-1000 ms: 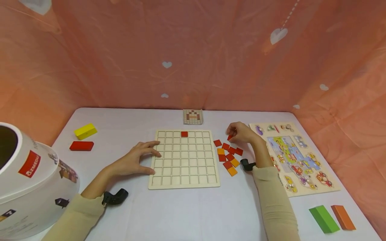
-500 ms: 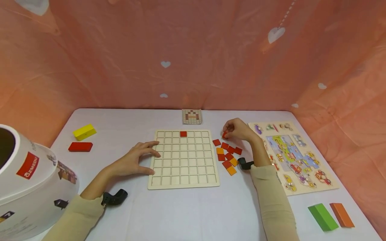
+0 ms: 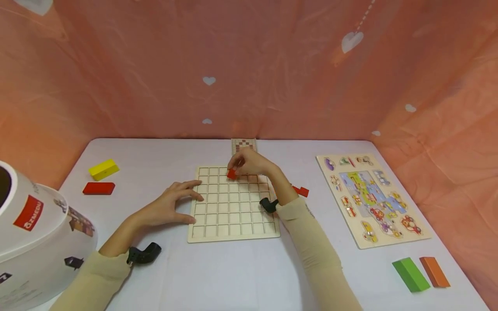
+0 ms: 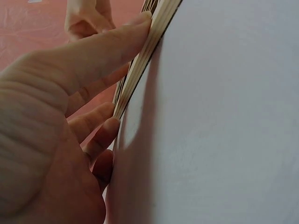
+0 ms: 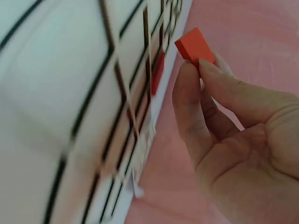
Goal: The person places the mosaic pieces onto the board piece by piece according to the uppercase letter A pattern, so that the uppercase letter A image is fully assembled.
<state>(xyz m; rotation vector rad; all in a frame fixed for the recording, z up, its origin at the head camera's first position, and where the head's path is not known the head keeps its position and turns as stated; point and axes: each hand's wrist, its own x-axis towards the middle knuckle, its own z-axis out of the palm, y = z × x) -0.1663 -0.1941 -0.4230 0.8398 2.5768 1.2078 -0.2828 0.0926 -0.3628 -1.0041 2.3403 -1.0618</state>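
A pale wooden grid board (image 3: 218,220) lies on the white table. My right hand (image 3: 249,162) is over its far rows, pinching a small red square tile (image 3: 231,174) between thumb and fingertips. The right wrist view shows that tile (image 5: 194,44) held tilted, apart from the board, and another red tile (image 5: 159,72) set in the grid. In the head view my hand hides that set tile. My left hand (image 3: 165,205) spreads its fingers and thumb along the board's left edge. Seen from the left wrist, the thumb (image 4: 107,51) touches the edge.
A patterned card (image 3: 238,144) stands behind the board, partly covered by my right hand. Loose red tiles (image 3: 303,191) show past my right forearm. A picture puzzle (image 3: 350,233) lies right. Green (image 3: 411,275) and orange blocks (image 3: 435,272), yellow (image 3: 103,169) and red blocks (image 3: 98,188), and a white bucket (image 3: 46,259) flank the table.
My right hand has picked up a red tile from the pile and carried it left, over the board's far rows. The left hand stays at the board's left edge.
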